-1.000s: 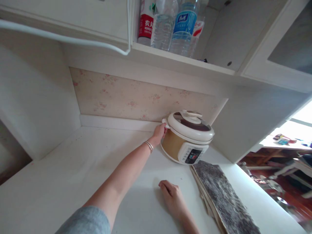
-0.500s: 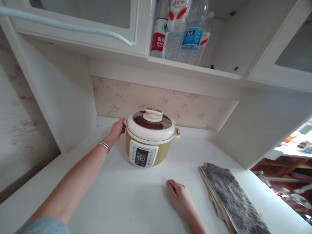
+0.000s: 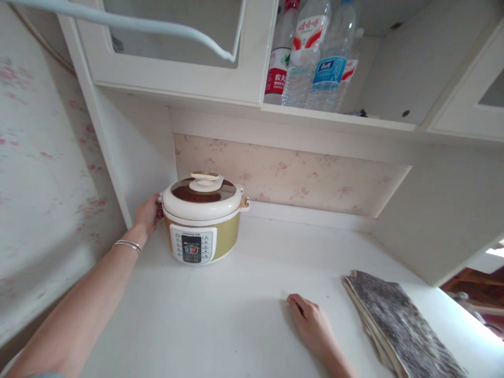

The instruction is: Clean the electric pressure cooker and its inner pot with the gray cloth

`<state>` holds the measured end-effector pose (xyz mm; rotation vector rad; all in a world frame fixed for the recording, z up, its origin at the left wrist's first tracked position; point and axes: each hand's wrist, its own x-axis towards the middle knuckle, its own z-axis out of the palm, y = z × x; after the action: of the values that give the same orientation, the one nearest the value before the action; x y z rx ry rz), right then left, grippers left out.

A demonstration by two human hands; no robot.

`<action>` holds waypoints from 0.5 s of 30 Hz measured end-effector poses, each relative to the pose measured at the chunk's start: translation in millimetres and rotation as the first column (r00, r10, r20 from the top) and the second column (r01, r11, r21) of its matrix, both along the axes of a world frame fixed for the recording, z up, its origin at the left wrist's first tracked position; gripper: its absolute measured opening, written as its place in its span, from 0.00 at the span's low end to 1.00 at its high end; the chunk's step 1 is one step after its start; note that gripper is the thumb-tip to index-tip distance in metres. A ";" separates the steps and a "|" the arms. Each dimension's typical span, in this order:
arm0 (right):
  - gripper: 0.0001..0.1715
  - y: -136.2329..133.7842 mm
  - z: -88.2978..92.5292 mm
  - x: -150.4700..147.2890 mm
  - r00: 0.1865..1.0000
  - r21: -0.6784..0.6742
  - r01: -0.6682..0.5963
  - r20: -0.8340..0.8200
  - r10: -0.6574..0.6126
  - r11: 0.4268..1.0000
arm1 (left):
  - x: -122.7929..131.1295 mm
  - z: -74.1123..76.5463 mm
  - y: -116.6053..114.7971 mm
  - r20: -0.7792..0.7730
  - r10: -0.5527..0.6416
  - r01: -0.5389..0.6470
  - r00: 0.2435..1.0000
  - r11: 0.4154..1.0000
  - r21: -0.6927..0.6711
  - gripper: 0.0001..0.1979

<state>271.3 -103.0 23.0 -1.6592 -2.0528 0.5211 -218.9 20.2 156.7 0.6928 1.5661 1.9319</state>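
A white and olive-gold electric pressure cooker (image 3: 228,236) stands upright on the white counter (image 3: 252,310), toward its back left. Its lid, brown with a cream knob, is on. My left hand (image 3: 148,212) is closed around the cooker's left side handle, which the fingers mostly hide. Lower right of the cooker, my right hand (image 3: 309,317) rests on the counter with its fingers curled in, and nothing shows in them. Beside that hand, on the right, lies a folded grey-brown patterned cloth (image 3: 397,320).
Overhead, a white cabinet (image 3: 177,79) holds several plastic bottles (image 3: 305,58) in an open bay. White side panels (image 3: 134,142) bound the counter left and right. Flowered wallpaper (image 3: 283,165) covers the back.
My left hand has moved the cooker left along the counter, closer to the left panel. The camera view has shifted a little. My right hand still rests on the counter.
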 end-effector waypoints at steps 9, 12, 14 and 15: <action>0.26 19.2 9.6 75.9 0.976 0.101 0.218 -0.042 -0.215 0.971 | 59.9 -31.4 -95.2 -0.774 0.191 -0.112 0.604 0.982 0.155 0.35; 0.35 33.9 10.7 132.5 0.900 0.224 0.355 0.182 -0.396 0.908 | 100.0 -55.3 -116.1 -0.976 0.126 0.064 0.179 0.988 0.139 0.41; 0.41 37.8 6.9 161.4 0.815 0.186 0.459 0.300 -0.495 0.869 | 116.2 -69.0 -115.1 -0.995 0.095 0.080 -0.003 0.992 0.095 0.34; 0.43 37.2 3.6 171.5 0.772 0.156 0.511 0.349 -0.531 0.845 | 120.3 -74.2 -111.6 -0.995 0.084 0.072 -0.058 0.994 0.080 0.32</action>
<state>442.7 -65.8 26.6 -2.3242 -1.6855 -0.0579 -98.6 -91.4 82.5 2.6850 2.1226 1.2713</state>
